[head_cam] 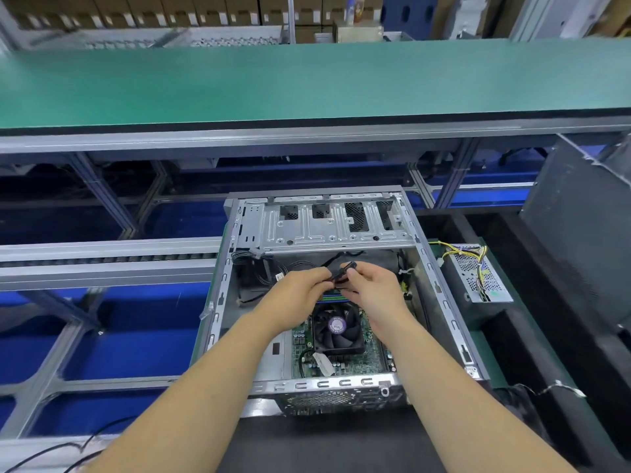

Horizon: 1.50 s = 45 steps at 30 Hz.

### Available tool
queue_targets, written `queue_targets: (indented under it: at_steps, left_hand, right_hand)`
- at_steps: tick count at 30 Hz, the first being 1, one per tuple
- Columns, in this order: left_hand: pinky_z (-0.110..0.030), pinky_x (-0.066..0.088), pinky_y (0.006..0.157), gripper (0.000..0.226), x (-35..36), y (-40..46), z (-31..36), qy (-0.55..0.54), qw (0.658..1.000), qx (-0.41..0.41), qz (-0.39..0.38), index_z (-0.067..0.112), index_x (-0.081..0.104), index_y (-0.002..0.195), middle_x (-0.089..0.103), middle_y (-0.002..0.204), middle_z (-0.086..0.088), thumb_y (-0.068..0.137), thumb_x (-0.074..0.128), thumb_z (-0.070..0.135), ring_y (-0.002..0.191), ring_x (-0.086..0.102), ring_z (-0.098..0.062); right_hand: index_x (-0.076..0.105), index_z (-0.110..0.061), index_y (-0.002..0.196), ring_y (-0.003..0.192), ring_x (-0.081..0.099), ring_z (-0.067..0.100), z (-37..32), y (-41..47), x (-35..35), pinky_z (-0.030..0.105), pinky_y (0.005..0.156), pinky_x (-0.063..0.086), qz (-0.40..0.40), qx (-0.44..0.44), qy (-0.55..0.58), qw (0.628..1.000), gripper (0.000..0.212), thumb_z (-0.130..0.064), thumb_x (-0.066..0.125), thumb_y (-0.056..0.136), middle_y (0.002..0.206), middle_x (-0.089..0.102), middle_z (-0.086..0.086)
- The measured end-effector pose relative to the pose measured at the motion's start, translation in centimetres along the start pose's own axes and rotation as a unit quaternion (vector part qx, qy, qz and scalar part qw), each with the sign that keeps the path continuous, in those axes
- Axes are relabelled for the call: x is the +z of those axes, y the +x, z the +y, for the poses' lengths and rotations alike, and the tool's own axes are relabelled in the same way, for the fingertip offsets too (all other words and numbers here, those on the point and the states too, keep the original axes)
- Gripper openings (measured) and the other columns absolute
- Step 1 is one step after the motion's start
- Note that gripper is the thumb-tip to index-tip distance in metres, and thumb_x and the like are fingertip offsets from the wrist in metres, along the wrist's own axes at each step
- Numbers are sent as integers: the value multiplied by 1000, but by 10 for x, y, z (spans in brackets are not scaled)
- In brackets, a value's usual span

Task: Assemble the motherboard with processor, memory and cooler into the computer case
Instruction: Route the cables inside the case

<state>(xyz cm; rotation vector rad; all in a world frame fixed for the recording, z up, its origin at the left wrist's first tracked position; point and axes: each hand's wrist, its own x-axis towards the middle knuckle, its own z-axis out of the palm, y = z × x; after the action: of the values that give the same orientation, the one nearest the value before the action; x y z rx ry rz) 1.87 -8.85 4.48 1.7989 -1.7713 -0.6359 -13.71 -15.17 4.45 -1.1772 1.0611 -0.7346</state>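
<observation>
Board seated in the case, cabling in hand.

The motherboard (pixel 341 363) with its cooler (pixel 338 331) lies in the computer case (pixel 321 227); memory shows only as a strip beneath my hands. My left hand (pixel 300 295) and right hand (pixel 375 291) both pinch a black cable (pixel 341 273); its socket, the processor and any screws are hidden.

No legible text. Round purple sticker (pixel 337 324) on the cooler fan (pixel 338 331) hub, just below the fingers (pixel 351 278), carries print too blurred to read. White tag (pixel 323 364) further below: unreadable.
</observation>
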Motion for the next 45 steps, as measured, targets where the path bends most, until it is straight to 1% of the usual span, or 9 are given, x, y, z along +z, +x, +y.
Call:
queue_targets:
  at_steps: [11,14,19,23,25,27,30,34,45]
  left_hand:
    - [-20,33,58,35,12,5,-12,-73,995,-12,64,28,55,62,48,58,13,93,67,18,59,42,-6]
    - [-27,36,59,31,12,7,-11,-85,993,-21,75,19,61,60,48,56,9,89,73,18,57,41,-8]
    - [-40,47,69,27,10,11,-10,-88,994,-23,53,-2,66,72,60,70,-15,85,77,19,71,55,-33]
    - [-36,48,69,26,7,13,-16,-23,1000,-2,6,4,64,74,62,74,-7,92,70,21,71,58,-26]
    - [-36,46,68,27,8,12,-22,1,1000,-17,-22,6,59,77,59,76,-5,98,61,23,72,55,-26]
    - [-37,43,65,25,10,11,-28,6,998,-52,-23,10,55,82,57,76,-2,103,51,23,71,53,-27]
    - [-40,43,63,25,9,11,-33,21,996,-89,26,11,52,88,58,75,-4,106,41,25,68,54,-26]
    - [-40,45,62,28,5,14,-34,42,991,-91,88,12,52,87,57,72,-1,106,38,27,68,56,-22]
    - [-37,48,68,31,26,22,-35,54,984,-164,37,12,58,94,59,88,-1,107,35,30,82,58,-24]
  right_hand:
    - [72,-23,81,85,74,14,-3,0,1,29,83,61,7,-33,-49,998,32,-7,54,102,80,77,-5]
    - [71,-24,79,84,72,13,-3,0,2,39,89,59,13,-58,-108,992,31,-10,55,102,77,76,-8]
    - [62,-16,73,74,67,16,-2,-1,-3,33,69,51,102,-207,-266,936,26,-22,59,98,73,71,-3]
    - [41,-13,62,58,50,21,0,25,-14,30,50,34,89,-91,-367,922,40,-23,56,97,63,63,6]
    - [42,-10,70,68,61,28,1,40,-18,34,60,51,51,28,-294,954,29,-12,52,97,89,67,31]
    - [48,-7,84,78,69,40,2,53,-23,55,73,61,25,136,-189,972,13,-3,50,95,91,55,44]
    - [55,-2,100,63,69,26,5,65,-30,42,58,61,-3,212,-180,961,4,-6,55,99,80,69,24]
    - [59,3,116,55,52,13,19,75,-35,24,50,49,-14,153,-227,962,20,-10,56,102,76,73,10]
    - [66,-2,88,44,49,6,34,83,-29,25,45,43,29,67,-246,966,19,-13,58,102,61,68,0]
